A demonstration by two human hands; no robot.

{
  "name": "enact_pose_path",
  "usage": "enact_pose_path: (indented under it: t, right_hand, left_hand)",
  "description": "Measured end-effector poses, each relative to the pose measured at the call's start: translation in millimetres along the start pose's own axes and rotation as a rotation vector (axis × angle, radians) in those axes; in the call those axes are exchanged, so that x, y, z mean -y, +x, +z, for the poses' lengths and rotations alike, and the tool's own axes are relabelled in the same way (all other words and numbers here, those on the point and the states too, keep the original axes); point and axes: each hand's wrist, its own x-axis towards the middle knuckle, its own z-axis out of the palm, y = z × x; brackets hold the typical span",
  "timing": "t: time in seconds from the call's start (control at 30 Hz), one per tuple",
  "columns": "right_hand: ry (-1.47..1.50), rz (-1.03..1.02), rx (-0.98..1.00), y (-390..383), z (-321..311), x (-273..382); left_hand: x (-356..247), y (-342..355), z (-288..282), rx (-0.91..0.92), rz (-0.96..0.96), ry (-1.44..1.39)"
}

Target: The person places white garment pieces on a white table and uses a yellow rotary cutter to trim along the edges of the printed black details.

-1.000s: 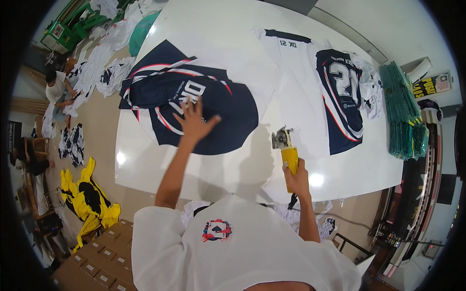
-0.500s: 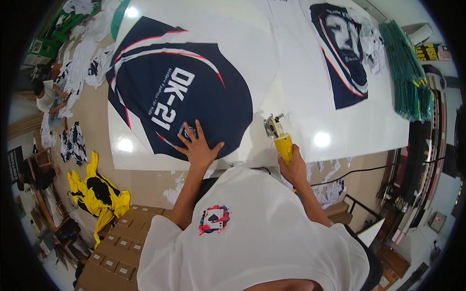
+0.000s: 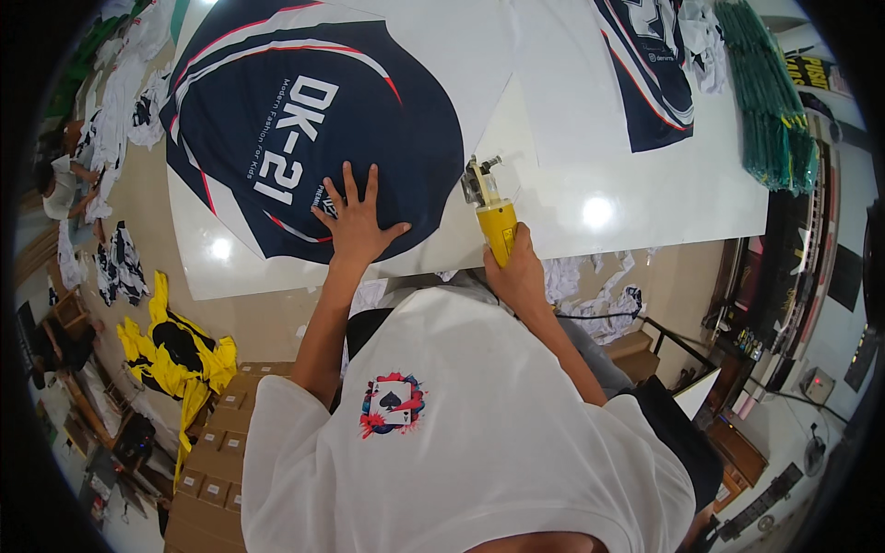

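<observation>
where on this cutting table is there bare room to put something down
Bare white table lies right of the yellow cutter in the right hand, below the second navy print, up to the green stack. The left is crowded: the left hand presses the large navy print.

Brown cardboard boxes (image 3: 217, 461) stood stacked on the floor at the lower left, beside the table. A stack of green packets (image 3: 770, 101) lay at the table's right end. Beyond it, at the upper right, a yellow-and-black sign (image 3: 816, 72) stood, partly cut off.
</observation>
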Motion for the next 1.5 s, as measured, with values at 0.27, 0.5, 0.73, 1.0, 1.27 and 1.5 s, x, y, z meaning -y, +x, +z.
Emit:
enact_pose_path:
  t: [0.27,0.5,0.73,1.0,1.27,1.5]
  right_hand:
    - [-0.023,-0.071,-0.010,11.8,4.2,2.4]
    - [-0.034,-0.010,-0.017,20.5,9.5,12.3]
    - [-0.069,-0.072,-0.046,39.3,9.5,17.0]
    - [-0.104,-0.123,-0.007,75.6,-6.8,21.1]
    - [-0.136,-0.235,0.009,120.6,-20.0,28.2]
    - [-0.207,-0.236,0.091,164.3,-30.2,38.5]
  left_hand:
    - [-0.8,-0.7,-0.7,-0.004,-0.021,-0.030]
    - [-0.9,-0.9,-0.8,0.012,-0.046,-0.062]
    - [-0.2,-1.1,0.6,-0.013,-0.046,-0.064]
    - [-0.6,-0.6,0.2,0.001,-0.054,-0.073]
    - [-1.8,-2.4,-2.3,-0.031,-0.060,-0.106]
    - [-3.8,-4.0,-5.5,-0.048,-0.071,-0.131]
